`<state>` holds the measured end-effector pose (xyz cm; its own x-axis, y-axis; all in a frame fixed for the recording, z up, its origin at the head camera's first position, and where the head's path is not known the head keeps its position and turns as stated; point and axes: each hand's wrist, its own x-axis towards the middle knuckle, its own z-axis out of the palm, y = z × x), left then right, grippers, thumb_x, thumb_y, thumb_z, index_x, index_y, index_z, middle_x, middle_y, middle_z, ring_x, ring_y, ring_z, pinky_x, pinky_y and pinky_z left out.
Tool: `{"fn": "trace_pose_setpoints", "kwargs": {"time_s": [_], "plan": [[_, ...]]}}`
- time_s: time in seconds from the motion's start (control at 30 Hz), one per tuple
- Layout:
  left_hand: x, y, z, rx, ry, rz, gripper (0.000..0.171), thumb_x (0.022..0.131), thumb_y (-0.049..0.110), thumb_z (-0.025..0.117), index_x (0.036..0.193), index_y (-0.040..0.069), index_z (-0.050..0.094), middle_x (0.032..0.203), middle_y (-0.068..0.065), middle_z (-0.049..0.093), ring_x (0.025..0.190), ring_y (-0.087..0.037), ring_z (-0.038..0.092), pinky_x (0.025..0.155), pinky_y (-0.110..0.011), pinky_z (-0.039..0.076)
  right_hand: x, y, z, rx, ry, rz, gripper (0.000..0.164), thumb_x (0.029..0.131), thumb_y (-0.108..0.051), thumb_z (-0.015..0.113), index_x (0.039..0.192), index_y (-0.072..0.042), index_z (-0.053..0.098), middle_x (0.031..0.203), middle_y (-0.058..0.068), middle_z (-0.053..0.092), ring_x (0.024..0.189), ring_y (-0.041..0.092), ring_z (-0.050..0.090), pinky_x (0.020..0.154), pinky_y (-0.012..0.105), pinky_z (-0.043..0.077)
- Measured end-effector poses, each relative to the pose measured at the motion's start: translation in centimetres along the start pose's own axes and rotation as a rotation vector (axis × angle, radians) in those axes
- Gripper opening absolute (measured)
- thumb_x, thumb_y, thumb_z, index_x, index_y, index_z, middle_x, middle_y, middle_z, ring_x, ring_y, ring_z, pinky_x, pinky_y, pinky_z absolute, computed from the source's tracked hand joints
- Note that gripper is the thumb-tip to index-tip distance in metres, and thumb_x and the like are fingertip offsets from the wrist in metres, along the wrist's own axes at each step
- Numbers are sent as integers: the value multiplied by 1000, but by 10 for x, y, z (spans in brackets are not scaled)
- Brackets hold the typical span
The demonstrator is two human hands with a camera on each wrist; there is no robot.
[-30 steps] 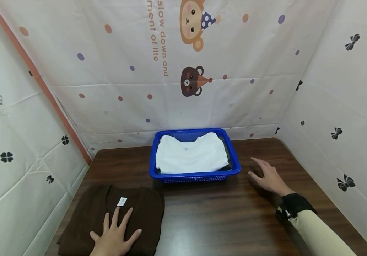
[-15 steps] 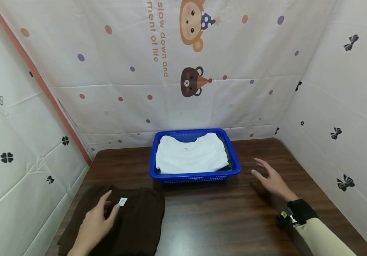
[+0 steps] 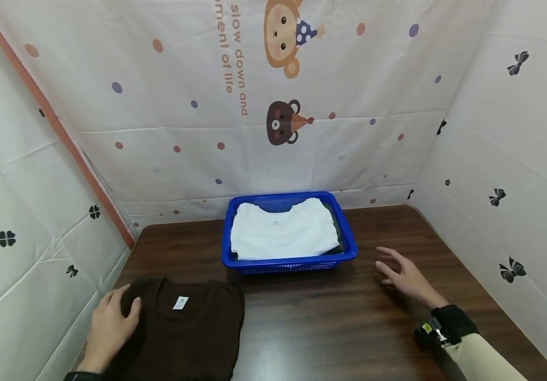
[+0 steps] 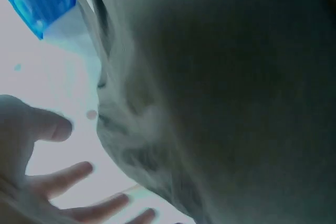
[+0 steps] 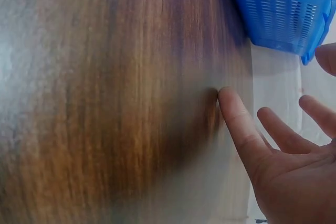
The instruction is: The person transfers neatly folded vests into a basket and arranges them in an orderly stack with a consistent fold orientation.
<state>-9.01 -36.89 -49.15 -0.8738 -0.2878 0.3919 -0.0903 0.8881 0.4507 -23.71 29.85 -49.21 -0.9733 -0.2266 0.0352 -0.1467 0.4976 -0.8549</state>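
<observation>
A folded dark brown T-shirt [image 3: 192, 333] lies at the front left of the table, its neckline toward the back and a small white label inside the collar. Over its left shoulder edge is my left hand [image 3: 111, 325], fingers spread and relaxed; in the left wrist view the brown cloth [image 4: 220, 103] fills most of the picture beside the fingers. My right hand [image 3: 409, 278] stays low over the table on the right, holding nothing. Its little finger reaches the tabletop in the right wrist view, with the blue basket [image 5: 283, 14] beyond.
At the back middle stands a blue plastic basket [image 3: 289, 261] with a folded white T-shirt [image 3: 283, 233] on top of darker cloth. The brown wooden table [image 3: 311, 317] is enclosed by printed white sheets [image 3: 182, 174] at the back and sides.
My left hand has lifted off the middle of the brown T-shirt and moved left to its shoulder edge. The right hand has shifted slightly toward me. Shirt and basket stay put.
</observation>
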Motion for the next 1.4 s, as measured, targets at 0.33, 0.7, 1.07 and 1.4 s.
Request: {"fn": "trace_pose_setpoints", "kwargs": {"time_s": [0.33,0.7,1.07,1.4], "plan": [[19,-16,-10,50,-446,-178,68,106,42,51,141,-16,44,136,-45,48,112,-65,52,87,-69,46,-7,9,4,-4,8,10,58,107,-29,57,154,1,39,144,38,47,119,45,62,78,35,62],[28,-14,-13,11,-503,-114,62,106,39,53,139,-14,52,134,-45,50,103,-59,60,81,-65,49,-10,8,1,14,11,-16,54,108,-28,57,151,2,44,143,35,50,121,45,60,80,34,61],[21,13,-9,-68,-569,-107,56,106,40,55,138,-6,58,135,-40,54,105,-51,65,80,-60,54,-20,2,-2,167,-52,5,56,109,-24,54,154,4,37,137,39,52,104,40,71,73,41,63],[8,40,-1,-181,-617,-155,47,105,38,58,132,0,65,123,-25,67,107,-41,68,82,-56,56,-30,-2,-5,304,-148,199,68,109,-35,53,159,1,26,134,33,60,100,41,72,75,50,62]]}}
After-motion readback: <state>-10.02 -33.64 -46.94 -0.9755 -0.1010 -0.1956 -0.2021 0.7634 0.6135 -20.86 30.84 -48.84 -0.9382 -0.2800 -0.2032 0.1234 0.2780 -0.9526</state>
